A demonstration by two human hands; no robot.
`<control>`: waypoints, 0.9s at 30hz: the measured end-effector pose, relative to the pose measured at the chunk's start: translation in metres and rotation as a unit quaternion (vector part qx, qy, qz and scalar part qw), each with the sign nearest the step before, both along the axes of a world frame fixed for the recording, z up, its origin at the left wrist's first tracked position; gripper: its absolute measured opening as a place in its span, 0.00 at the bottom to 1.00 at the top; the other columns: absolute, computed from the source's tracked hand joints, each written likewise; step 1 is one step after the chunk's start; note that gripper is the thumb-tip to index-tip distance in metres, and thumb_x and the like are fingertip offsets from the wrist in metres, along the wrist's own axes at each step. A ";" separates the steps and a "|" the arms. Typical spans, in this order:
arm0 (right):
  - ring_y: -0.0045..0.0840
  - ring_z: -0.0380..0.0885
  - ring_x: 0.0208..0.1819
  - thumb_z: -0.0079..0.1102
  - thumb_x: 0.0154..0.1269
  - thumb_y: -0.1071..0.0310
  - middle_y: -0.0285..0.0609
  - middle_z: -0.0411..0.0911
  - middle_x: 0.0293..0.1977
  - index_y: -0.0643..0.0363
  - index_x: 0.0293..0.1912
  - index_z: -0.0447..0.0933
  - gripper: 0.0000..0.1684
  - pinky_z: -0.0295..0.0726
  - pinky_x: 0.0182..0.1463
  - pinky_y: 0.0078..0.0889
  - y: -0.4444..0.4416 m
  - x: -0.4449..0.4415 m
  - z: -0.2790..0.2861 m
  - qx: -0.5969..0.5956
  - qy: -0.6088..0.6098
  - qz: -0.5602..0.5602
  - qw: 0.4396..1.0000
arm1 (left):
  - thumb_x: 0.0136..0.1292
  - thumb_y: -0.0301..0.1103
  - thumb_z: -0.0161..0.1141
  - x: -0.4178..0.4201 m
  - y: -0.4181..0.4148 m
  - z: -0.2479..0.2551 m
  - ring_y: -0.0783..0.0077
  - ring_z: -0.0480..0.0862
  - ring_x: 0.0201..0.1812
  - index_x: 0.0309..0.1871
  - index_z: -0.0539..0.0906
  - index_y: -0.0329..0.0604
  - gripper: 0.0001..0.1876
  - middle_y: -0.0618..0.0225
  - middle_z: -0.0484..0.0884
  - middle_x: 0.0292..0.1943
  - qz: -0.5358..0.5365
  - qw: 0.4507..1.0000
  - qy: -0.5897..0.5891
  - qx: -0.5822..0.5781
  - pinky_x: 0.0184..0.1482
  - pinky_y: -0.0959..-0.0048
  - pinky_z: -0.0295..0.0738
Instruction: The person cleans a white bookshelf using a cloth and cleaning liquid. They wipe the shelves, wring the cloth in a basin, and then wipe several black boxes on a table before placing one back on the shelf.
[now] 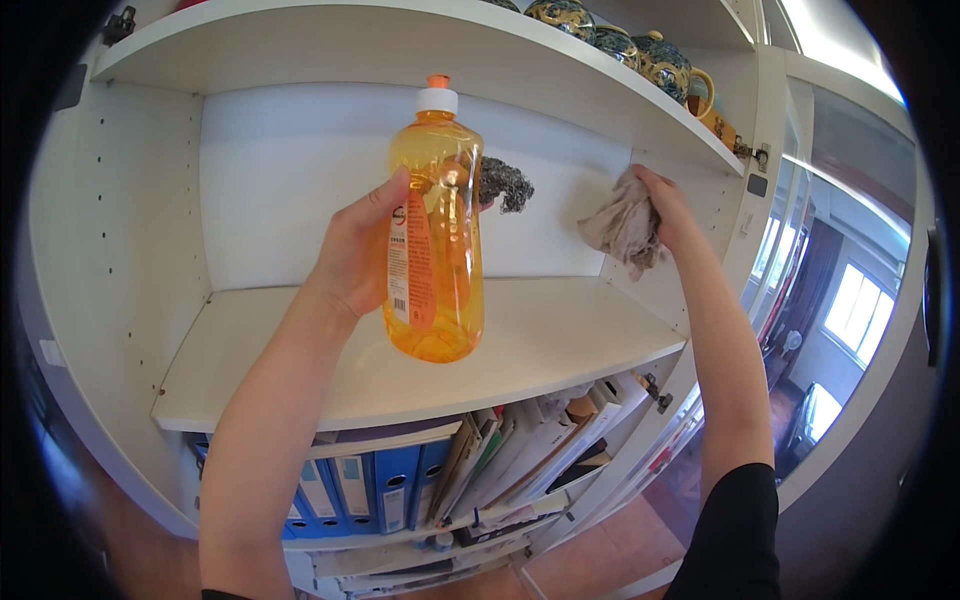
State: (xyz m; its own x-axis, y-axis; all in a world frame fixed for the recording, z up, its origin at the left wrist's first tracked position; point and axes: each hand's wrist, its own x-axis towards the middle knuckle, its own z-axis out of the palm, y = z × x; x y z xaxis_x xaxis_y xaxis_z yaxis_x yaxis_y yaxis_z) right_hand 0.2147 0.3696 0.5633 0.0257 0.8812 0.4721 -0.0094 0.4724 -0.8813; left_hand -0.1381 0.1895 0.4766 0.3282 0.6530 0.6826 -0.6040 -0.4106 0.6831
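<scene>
My left hand (356,236) grips a clear plastic squeeze bottle (439,240) of orange liquid, held upright before the middle compartment of a white cabinet. The bottle has a white cap with an orange tip and a label bearing writing. Behind it, a grey metal scouring pad (508,184) sticks out to the right, seemingly held by the fingers of the same hand; the bottle hides part of it. At the compartment's right side, my right hand (666,202) clutches a crumpled beige cloth (624,223), which hangs near the side wall.
Patterned teapots (664,64) stand on the upper shelf (420,37). Below the middle shelf board (525,322) are blue lever-arch binders (396,480) and leaning folders (517,442). A glass-panelled door (799,225) stands at the right, with metal hinges (658,394) on the cabinet's edge.
</scene>
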 end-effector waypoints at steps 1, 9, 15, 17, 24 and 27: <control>0.31 0.81 0.48 0.61 0.70 0.54 0.45 0.82 0.47 0.63 0.53 0.79 0.23 0.82 0.50 0.41 -0.019 -0.020 -0.006 0.014 -0.044 0.035 0.998 | 0.73 0.51 0.54 0.000 0.000 0.000 0.51 0.71 0.69 0.78 0.56 0.41 0.38 0.56 0.63 0.74 0.000 1.000 -0.005 0.002 0.66 0.60 0.77; 0.21 0.77 0.56 0.60 0.73 0.45 0.37 0.80 0.51 0.55 0.57 0.81 0.26 0.76 0.60 0.32 -0.053 -0.080 -0.060 0.116 -0.424 0.221 0.870 | 0.73 0.51 0.54 -0.005 -0.004 0.006 0.52 0.74 0.67 0.74 0.62 0.36 0.35 0.50 0.72 0.66 -0.002 0.999 -0.048 0.018 0.66 0.56 0.75; 0.45 0.63 0.71 0.56 0.68 0.35 0.54 0.65 0.68 0.49 0.73 0.66 0.43 0.67 0.70 0.47 -0.062 -0.066 -0.084 0.250 -0.588 0.004 0.769 | 0.74 0.53 0.52 -0.007 -0.002 0.006 0.48 0.68 0.71 0.78 0.54 0.40 0.39 0.54 0.61 0.75 -0.001 0.998 -0.044 0.033 0.71 0.57 0.71; 0.48 0.60 0.74 0.51 0.65 0.25 0.56 0.60 0.72 0.47 0.76 0.60 0.51 0.62 0.74 0.47 -0.068 -0.061 -0.098 0.146 -0.612 -0.049 0.776 | 0.75 0.53 0.52 -0.010 -0.003 0.006 0.48 0.69 0.71 0.78 0.54 0.40 0.38 0.54 0.61 0.75 -0.003 0.998 -0.052 0.029 0.71 0.57 0.71; 0.52 0.46 0.79 0.46 0.60 0.19 0.57 0.45 0.79 0.44 0.80 0.49 0.59 0.53 0.77 0.58 -0.074 -0.133 -0.139 0.097 -0.538 0.113 0.830 | 0.75 0.49 0.52 -0.008 0.004 0.003 0.42 0.63 0.74 0.78 0.54 0.40 0.37 0.52 0.60 0.75 -0.034 0.997 -0.069 0.030 0.74 0.55 0.67; 0.53 0.56 0.76 0.50 0.59 0.22 0.55 0.57 0.75 0.45 0.76 0.59 0.55 0.54 0.75 0.64 -0.092 -0.189 -0.135 0.134 -0.601 0.107 0.781 | 0.76 0.49 0.51 -0.001 0.006 0.005 0.41 0.62 0.74 0.78 0.55 0.39 0.36 0.51 0.62 0.74 -0.027 0.996 -0.082 0.038 0.73 0.54 0.67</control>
State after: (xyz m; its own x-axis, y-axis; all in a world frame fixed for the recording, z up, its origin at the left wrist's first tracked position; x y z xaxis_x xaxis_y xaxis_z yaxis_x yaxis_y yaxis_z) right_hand 0.0255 0.2774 0.4280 -0.7116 0.6705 0.2100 0.6447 0.7419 -0.1840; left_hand -0.1395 0.1951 0.4813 0.2417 0.5816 0.7767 -0.7268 -0.4219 0.5420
